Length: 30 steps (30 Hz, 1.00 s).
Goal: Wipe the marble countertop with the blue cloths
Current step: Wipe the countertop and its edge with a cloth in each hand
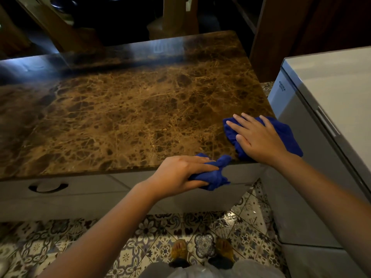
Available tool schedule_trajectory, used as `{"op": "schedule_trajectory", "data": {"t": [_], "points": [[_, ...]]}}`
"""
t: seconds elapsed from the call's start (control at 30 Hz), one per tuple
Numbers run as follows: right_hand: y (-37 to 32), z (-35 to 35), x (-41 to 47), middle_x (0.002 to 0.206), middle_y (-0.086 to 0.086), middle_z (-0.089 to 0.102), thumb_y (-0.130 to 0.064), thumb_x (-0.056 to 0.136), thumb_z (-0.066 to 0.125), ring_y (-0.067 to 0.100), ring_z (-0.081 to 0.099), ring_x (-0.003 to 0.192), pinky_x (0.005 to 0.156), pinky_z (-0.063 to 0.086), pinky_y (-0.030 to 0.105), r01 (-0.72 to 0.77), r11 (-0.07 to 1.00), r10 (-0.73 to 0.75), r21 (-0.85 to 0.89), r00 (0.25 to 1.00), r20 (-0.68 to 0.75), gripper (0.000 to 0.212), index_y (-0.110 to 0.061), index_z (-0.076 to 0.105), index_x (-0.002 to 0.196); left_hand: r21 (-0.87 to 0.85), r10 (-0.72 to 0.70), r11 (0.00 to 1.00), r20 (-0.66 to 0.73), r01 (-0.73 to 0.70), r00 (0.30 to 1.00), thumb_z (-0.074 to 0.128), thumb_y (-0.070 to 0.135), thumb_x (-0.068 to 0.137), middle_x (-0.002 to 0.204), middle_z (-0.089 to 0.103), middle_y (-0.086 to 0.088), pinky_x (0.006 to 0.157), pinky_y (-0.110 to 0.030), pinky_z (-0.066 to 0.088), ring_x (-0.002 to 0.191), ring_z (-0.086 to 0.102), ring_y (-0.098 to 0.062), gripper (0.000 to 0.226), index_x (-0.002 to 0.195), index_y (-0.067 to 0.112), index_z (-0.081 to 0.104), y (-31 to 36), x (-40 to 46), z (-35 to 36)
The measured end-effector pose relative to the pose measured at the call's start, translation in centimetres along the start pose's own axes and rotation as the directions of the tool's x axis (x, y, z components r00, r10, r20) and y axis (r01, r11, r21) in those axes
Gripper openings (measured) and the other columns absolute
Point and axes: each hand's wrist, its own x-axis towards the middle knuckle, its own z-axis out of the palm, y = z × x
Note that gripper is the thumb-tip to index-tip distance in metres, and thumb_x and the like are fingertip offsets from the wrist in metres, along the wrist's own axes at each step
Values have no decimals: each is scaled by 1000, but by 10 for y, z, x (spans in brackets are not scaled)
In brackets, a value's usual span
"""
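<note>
Pressing right hand (259,139), fingers spread, on blue cloth (289,135), white freezer (321,109) beside, left hand (178,173) fingers pinching second cloth (216,177)

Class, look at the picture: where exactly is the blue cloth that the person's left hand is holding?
The bunched cloth sits in the left hand at the counter's near front edge, low and right of centre, partly hanging over it, just left of the right hand's flat cloth.
</note>
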Motion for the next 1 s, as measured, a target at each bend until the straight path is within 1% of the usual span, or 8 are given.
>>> {"op": "schedule_trajectory", "data": {"t": [0.23, 0.37, 0.43, 0.6, 0.7, 0.8, 0.93, 1.0], "points": [[-1, -2, -1, 148, 2, 32, -41, 86, 13, 19, 21, 137, 108, 13, 51, -1, 1000, 1, 10, 1000, 9, 59, -26, 33, 138, -117, -114, 988, -149, 97, 982, 54, 41, 84, 126, 57, 10, 93, -36, 50, 115, 55, -7, 45, 127, 29, 51, -12, 1, -38], [-1, -1, -1, 148, 2, 31, -41, 87, 13, 18, 20, 137, 108, 14, 50, 1, 1000, -1, 6, 1000, 24, 57, -27, 33, 139, -182, -192, 973, -287, 144, 938, 53, 39, 80, 122, 59, 5, 96, -44, 47, 113, 57, -15, 48, 127, 29, 47, -23, 32, -67], [1, -2, 0, 148, 1, 32, -41, 87, 14, 18, 20, 137, 108, 14, 50, -3, 1000, 3, 2, 1000, 25, 57, -27, 33, 139, -196, -233, 965, -339, 174, 912, 55, 40, 78, 119, 58, 8, 96, -41, 46, 112, 58, -15, 50, 127, 30, 47, -29, 56, -79], [-2, -2, -1, 148, 1, 32, -40, 88, 15, 19, 20, 137, 108, 13, 50, 3, 1000, -4, 16, 999, 33, 55, -27, 33, 139, -55, -241, 970, -381, 238, 893, 62, 27, 84, 123, 63, 0, 86, -27, 40, 105, 53, -6, 45, 127, 27, 52, -50, 125, -79], [0, -2, -1, 148, 1, 32, -40, 89, 19, 18, 20, 137, 109, 12, 49, -2, 999, 0, 36, 1000, 31, 53, -27, 33, 138, 10, -172, 983, -325, 185, 930, 61, 33, 83, 125, 63, 1, 85, -26, 41, 110, 57, -14, 42, 125, 28, 54, -60, 170, -59], [-1, -3, -2, 147, 1, 34, -39, 90, 24, 19, 22, 136, 108, 12, 50, -6, 998, 5, 56, 1000, 20, 50, -27, 35, 137, 38, -132, 989, -227, 145, 965, 60, 32, 85, 126, 61, -2, 92, -29, 40, 116, 54, -19, 42, 126, 24, 53, -63, 206, -29], [-1, -5, -1, 145, 4, 39, -38, 89, 27, 22, 27, 135, 107, 15, 53, -4, 998, 4, 68, 1000, 7, 49, -25, 39, 135, -44, -205, 978, -44, 203, 978, 53, 32, 90, 146, 39, -9, 111, -36, 21, 138, 27, -22, 52, 138, 20, 38, -66, 228, -3], [-1, -5, -1, 145, 4, 38, -38, 89, 28, 23, 27, 135, 107, 15, 53, -6, 998, 6, 64, 1000, 6, 49, -25, 39, 136, -50, -204, 978, -34, 203, 978, 47, 37, 92, 154, 23, -8, 114, -37, 12, 142, 14, -21, 56, 143, 25, 25, -71, 228, -6]]}}
